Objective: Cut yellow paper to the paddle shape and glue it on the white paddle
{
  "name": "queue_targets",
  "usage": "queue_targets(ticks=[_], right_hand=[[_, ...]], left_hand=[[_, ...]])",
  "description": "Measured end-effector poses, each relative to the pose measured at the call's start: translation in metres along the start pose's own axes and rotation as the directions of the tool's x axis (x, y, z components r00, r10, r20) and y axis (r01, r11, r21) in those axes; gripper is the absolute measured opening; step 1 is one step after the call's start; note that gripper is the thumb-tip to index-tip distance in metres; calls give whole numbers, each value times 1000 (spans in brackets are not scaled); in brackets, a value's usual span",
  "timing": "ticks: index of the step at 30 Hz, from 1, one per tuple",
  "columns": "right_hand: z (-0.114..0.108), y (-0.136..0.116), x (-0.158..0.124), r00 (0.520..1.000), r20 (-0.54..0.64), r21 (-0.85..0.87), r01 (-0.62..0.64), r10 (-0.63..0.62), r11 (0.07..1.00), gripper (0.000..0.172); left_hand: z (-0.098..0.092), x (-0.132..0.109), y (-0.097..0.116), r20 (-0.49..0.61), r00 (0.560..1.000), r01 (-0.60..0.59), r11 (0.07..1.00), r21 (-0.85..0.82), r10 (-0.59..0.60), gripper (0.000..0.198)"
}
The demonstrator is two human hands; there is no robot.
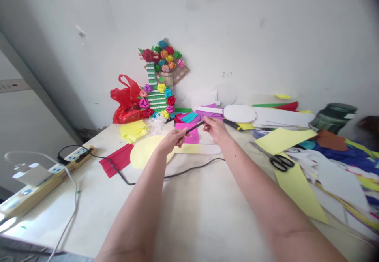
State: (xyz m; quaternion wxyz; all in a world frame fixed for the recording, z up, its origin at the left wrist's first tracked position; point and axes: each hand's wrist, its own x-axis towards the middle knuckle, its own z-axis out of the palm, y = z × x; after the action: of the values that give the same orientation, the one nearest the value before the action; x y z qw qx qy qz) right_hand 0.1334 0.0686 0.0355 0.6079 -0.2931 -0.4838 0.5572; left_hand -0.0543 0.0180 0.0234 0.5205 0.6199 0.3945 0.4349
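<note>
My left hand [174, 139] and my right hand [213, 128] are closed on the two ends of a thin dark strip [194, 128], stretched between them above the table. Beneath the hands lies a yellow paddle-shaped cutout [148, 151] whose handle points right and ends in white. A magenta paper square [192, 135] is just behind the strip. Farther back rests a white paddle-shaped piece [239, 113] with a purple edge.
Black-handled scissors [281, 162] lie at the right by yellow paper [300, 191] and scraps. A power strip [47, 183] is at left, its black cable [189, 170] crossing the table. Paper-flower crafts [156, 99], a red bag [127, 102] and a green jar [334, 118] stand behind.
</note>
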Motion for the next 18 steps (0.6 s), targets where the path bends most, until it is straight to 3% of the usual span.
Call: queue_targets(ticks=[7, 10, 14, 18], right_hand=[[-11, -3, -28, 978, -203, -6, 45, -45, 999, 30], [-10, -7, -35, 970, -242, 159, 1, 38, 987, 26], [-5, -14, -35, 936, -333, 341, 5, 115, 940, 23], [3, -17, -33, 910, -408, 354, 91, 67, 931, 25]], left_hand=[[48, -13, -6, 229, 970, 80, 996, 34, -86, 42], [62, -15, -4, 254, 961, 101, 994, 37, -108, 41], [72, -13, -3, 245, 967, 84, 996, -39, -72, 38], [73, -8, -5, 277, 960, 76, 992, -105, -44, 37]])
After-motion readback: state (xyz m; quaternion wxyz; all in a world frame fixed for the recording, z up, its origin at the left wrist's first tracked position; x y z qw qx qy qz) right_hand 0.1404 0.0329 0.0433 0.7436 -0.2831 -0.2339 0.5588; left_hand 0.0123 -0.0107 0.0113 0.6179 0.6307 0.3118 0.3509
